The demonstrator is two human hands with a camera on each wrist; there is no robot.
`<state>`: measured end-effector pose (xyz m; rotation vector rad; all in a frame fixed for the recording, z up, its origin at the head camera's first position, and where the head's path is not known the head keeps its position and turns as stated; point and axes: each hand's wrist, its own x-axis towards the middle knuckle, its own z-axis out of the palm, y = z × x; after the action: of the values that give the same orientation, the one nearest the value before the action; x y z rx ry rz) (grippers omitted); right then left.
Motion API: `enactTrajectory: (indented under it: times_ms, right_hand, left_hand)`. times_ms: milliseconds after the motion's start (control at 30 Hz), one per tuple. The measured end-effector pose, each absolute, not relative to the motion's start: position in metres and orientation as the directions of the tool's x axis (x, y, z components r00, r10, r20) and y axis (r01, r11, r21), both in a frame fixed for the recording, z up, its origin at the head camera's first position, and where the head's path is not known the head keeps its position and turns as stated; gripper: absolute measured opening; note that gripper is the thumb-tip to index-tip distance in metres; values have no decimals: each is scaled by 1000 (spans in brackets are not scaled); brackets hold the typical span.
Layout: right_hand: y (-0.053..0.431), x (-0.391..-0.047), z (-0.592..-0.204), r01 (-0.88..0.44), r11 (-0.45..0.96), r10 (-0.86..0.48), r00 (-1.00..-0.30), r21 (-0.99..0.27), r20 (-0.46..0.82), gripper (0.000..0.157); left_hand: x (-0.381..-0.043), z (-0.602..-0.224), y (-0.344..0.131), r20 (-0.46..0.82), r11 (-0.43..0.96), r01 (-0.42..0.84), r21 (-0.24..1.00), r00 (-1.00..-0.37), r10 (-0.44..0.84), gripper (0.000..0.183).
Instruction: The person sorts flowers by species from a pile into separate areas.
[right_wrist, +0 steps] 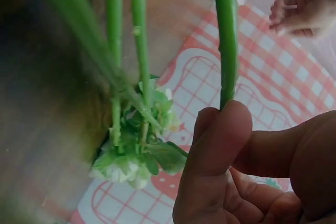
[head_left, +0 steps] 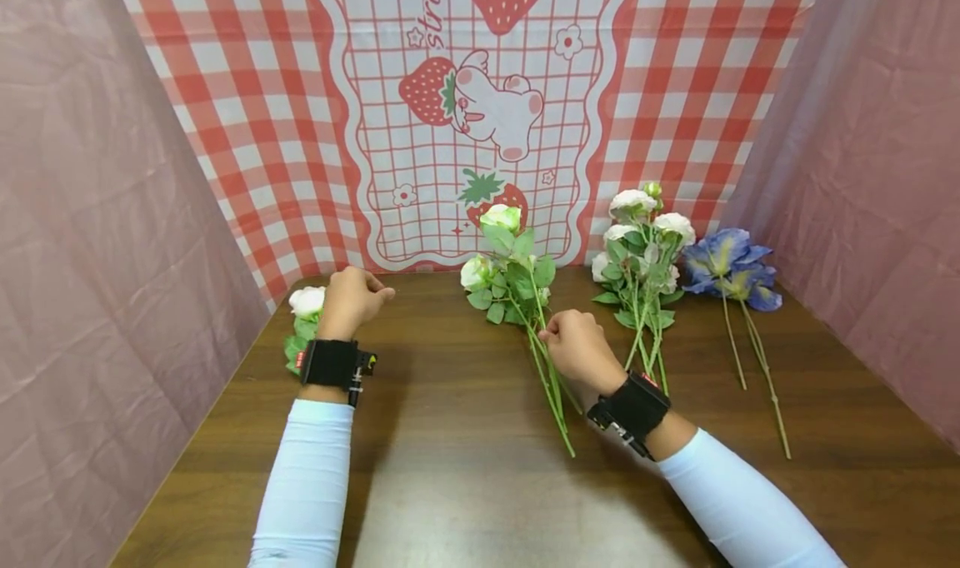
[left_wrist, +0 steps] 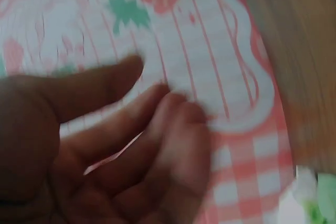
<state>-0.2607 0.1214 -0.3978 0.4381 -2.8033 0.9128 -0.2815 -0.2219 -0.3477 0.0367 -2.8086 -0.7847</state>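
Observation:
My right hand point(head_left: 583, 350) pinches a green flower stem point(right_wrist: 227, 40) between thumb and fingertips. This stem belongs to the middle group of white roses point(head_left: 500, 217), whose heads point to the back of the table. Other stems point(right_wrist: 142, 40) of the group run beside it, apart from the fingers in the right wrist view. My left hand point(head_left: 352, 300) hovers at the left, fingers loosely bent and holding nothing, as the left wrist view point(left_wrist: 152, 150) also shows. Close by it lies another white rose point(head_left: 307, 301), its stem hidden behind the wrist and forearm.
Right of my right hand lies a bunch of white many-petalled flowers point(head_left: 634, 204). Blue irises point(head_left: 726, 256) with thin stems lie farther right. A red-checked strawberry cloth point(head_left: 465, 135) hangs behind the brown wooden table point(head_left: 450, 485), with pink curtains point(head_left: 90, 218) at both sides.

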Motion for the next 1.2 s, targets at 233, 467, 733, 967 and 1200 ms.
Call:
enactTrajectory:
  times_ms: [233, 467, 733, 967, 1200]
  right_hand:
    - [123, -267, -404, -309, 775, -238, -951, -551, 199, 39]
    - [123, -269, -408, -291, 779, -243, -957, -555, 161, 44]
    - [124, -272, -416, -297, 810, -245, -955, -506, 169, 45]
    - [123, -272, -421, -306, 820, -259, -952, -484, 163, 40]
    - [122, -273, -423, -320, 820, -266, -947, -474, 178, 39]
  left_hand:
    - [-273, -348, -266, -7, 874, -88, 479, -995, -96, 44]
    - [-269, -365, -289, -16, 878, -224, 422, -971, -240, 53]
    - [-269, -384, -299, -120, 838, -365, 406, -930, -347, 48]
    - [-276, -391, -302, -169, 820, -419, 390, -908, -384, 71]
    - [-278, -395, -300, -192, 827, -436, 355, -900, -392, 75]
